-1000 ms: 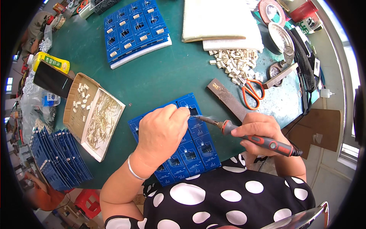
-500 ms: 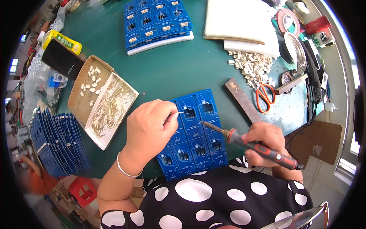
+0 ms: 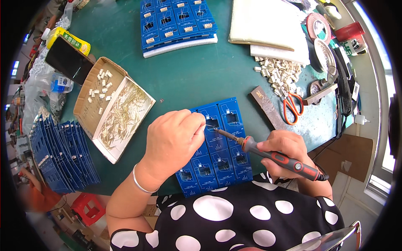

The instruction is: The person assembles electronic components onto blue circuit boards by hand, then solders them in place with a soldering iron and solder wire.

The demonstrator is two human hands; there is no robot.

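Note:
A blue circuit board panel (image 3: 215, 144) with a grid of repeated sections and dark cutouts lies on the table before me. Over its far left part is my left hand (image 3: 175, 136), closed in a pinch on a thin silvery wire (image 3: 211, 126) that reaches toward a cutout in the far row. My right hand (image 3: 288, 151) grips a grey and red soldering iron (image 3: 274, 157) from the right. Its tip is at the near edge of that same cutout, close to the wire's end; whether they touch is too small to tell.
Left stands a cardboard box (image 3: 87, 109) of thin pins and white connectors, near stacked blue boards (image 3: 63, 157). Further boards (image 3: 180, 25) lie at the back. Right are a connector pile (image 3: 278, 74), orange-handled scissors (image 3: 292, 109), a metal bar (image 3: 266, 108) and white foam sheets (image 3: 266, 23).
My left hand has shifted slightly right with the wire. The soldering iron's tip has moved left and a little away from me, to the cutout's edge. The view has shifted slightly.

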